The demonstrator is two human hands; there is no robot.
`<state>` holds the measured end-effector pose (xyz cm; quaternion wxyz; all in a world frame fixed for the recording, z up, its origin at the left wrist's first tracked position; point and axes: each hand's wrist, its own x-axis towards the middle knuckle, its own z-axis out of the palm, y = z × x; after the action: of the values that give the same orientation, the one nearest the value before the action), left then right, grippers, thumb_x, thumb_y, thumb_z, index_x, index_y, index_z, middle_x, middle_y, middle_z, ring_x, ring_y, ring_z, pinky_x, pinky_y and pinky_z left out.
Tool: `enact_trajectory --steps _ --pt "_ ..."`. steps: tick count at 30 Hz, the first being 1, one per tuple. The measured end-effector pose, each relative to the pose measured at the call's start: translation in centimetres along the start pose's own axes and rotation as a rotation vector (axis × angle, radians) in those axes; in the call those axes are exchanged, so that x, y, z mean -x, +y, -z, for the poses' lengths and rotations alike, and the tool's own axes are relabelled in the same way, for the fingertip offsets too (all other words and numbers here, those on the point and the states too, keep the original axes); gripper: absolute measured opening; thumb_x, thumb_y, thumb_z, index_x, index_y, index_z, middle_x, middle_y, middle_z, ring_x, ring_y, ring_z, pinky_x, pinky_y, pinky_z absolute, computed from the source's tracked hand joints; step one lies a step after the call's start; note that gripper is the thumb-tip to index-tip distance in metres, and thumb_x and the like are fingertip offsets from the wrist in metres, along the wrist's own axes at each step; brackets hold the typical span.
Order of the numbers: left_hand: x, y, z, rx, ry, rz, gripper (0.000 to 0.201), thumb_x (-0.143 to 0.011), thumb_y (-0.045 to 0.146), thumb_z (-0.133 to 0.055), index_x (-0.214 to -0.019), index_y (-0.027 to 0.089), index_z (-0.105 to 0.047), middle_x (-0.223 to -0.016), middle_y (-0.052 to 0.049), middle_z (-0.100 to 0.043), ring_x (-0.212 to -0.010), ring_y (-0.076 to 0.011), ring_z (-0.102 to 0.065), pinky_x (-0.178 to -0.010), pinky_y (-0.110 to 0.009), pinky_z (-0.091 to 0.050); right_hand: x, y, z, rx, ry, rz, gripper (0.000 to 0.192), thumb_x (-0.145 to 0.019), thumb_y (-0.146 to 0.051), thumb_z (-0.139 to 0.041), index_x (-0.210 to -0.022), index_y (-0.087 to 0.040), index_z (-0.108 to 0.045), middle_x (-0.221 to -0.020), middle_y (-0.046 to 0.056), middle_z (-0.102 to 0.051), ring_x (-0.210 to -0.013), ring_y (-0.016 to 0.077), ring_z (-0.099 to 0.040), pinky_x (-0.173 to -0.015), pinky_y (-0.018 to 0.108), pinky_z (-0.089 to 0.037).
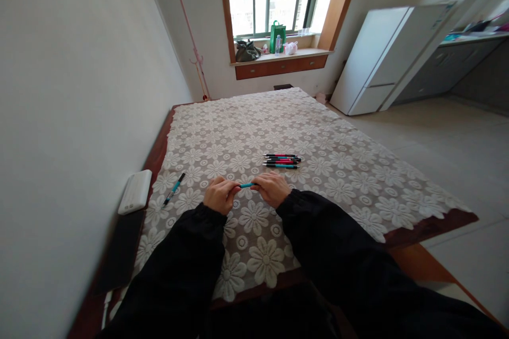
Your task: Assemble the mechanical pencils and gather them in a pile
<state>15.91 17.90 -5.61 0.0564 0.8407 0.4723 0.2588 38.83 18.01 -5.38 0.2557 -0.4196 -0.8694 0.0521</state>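
Between my two hands is a blue pen (246,185), held level just above the lace tablecloth (254,217). My left hand (221,194) pinches one end of it, and my right hand (272,187) closes on the other, so only the pen's middle shows. Beyond my right hand lies a group of several pens (281,160), red, black and blue, side by side. One more blue and black pen (174,188) rests alone to the left of my left hand, set at a slant.
A white power bank (135,192) and a black flat object (121,249) with a white cable (106,307) lie along the table's left edge by the wall. Farther off stand a pink coat rack (185,16), a windowsill with bags, and a white fridge (374,58).
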Motion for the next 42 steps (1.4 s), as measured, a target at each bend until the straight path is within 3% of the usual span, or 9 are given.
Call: enact_trajectory --steps 6,12,16,24,29,37,39,42 --pt "-0.1 0.4 0.0 -0.034 -0.014 0.036 0.023 -0.094 0.037 -0.052 -0.096 0.024 -0.072 -0.091 -0.005 -0.074 -0.092 -0.0229 -0.062 -0.089 -0.038 -0.044 -0.1 0.5 -0.4 -0.066 -0.068 -0.063 0.017 -0.098 -0.032 -0.057 -0.094 -0.020 -0.069 -0.082 0.003 -0.069 -0.078 0.0169 -0.060 -0.070 0.028 -0.036" --pt "-0.3 -0.7 0.1 -0.108 0.118 0.305 0.032 -0.090 0.025 -0.050 -0.120 0.019 -0.061 -0.119 -0.010 -0.067 -0.114 -0.0279 -0.056 -0.097 -0.041 -0.042 -0.1 3.0 1.2 0.073 0.011 -0.165 0.015 -0.093 -0.028 -0.062 -0.101 -0.021 -0.072 -0.096 0.006 -0.069 -0.095 0.0227 -0.056 -0.084 0.035 -0.040" --pt "-0.2 -1.0 0.3 -0.199 0.051 0.445 0.041 -0.081 0.020 -0.055 -0.123 0.020 -0.059 -0.128 -0.010 -0.063 -0.121 -0.0306 -0.052 -0.098 -0.044 -0.042 0.4 4.9 2.6 0.193 0.012 -0.283 0.015 -0.091 -0.028 -0.063 -0.100 -0.024 -0.075 -0.100 0.007 -0.068 -0.101 0.0266 -0.055 -0.088 0.040 -0.040" --pt "-0.3 -2.0 1.8 -0.299 0.022 0.494 0.051 -0.076 0.016 -0.055 -0.127 0.019 -0.056 -0.137 -0.012 -0.057 -0.129 -0.0323 -0.046 -0.104 -0.046 -0.039 0.8 6.4 3.1 0.241 -0.013 -0.370 0.006 -0.086 -0.022 -0.068 -0.091 -0.023 -0.069 -0.107 0.009 -0.067 -0.105 0.0286 -0.055 -0.090 0.042 -0.039" --pt "-0.1 -3.3 3.0 -0.364 -0.048 0.665 0.046 -0.079 0.019 -0.051 -0.125 0.018 -0.055 -0.130 -0.017 -0.059 -0.121 -0.0361 -0.051 -0.094 -0.051 -0.044 1.0 7.0 3.1 0.304 0.000 -0.457 0.002 -0.086 -0.020 -0.066 -0.088 -0.021 -0.066 -0.100 0.010 -0.067 -0.098 0.0286 -0.056 -0.083 0.041 -0.040" --pt "-0.3 -4.5 3.2 -0.160 -0.059 0.576 0.031 -0.080 0.008 -0.048 -0.105 0.023 -0.058 -0.098 -0.006 -0.070 -0.092 -0.0222 -0.065 -0.080 -0.033 -0.048 1.0 6.9 2.9 0.296 0.071 -0.465 0.005 -0.087 -0.025 -0.066 -0.090 -0.021 -0.065 -0.101 0.010 -0.067 -0.098 0.0287 -0.058 -0.083 0.040 -0.041" --pt "-0.4 -4.6 3.3 -0.186 -0.057 0.558 0.030 -0.082 0.011 -0.049 -0.107 0.023 -0.059 -0.102 -0.006 -0.071 -0.097 -0.0234 -0.065 -0.083 -0.034 -0.049 0.8 6.5 2.8 0.249 0.104 -0.421 0.007 -0.087 -0.026 -0.066 -0.093 -0.021 -0.066 -0.103 0.009 -0.068 -0.100 0.0280 -0.058 -0.085 0.040 -0.041" --pt "-0.1 -4.6 3.0 -0.302 -0.035 0.558 0.036 -0.085 0.026 -0.054 -0.121 0.021 -0.060 -0.128 -0.012 -0.064 -0.123 -0.0318 -0.054 -0.099 -0.045 -0.044 0.5 6.0 2.4 0.180 0.130 -0.327 0.006 -0.088 -0.024 -0.064 -0.093 -0.022 -0.066 -0.102 0.008 -0.068 -0.101 0.0261 -0.058 -0.087 0.038 -0.042"
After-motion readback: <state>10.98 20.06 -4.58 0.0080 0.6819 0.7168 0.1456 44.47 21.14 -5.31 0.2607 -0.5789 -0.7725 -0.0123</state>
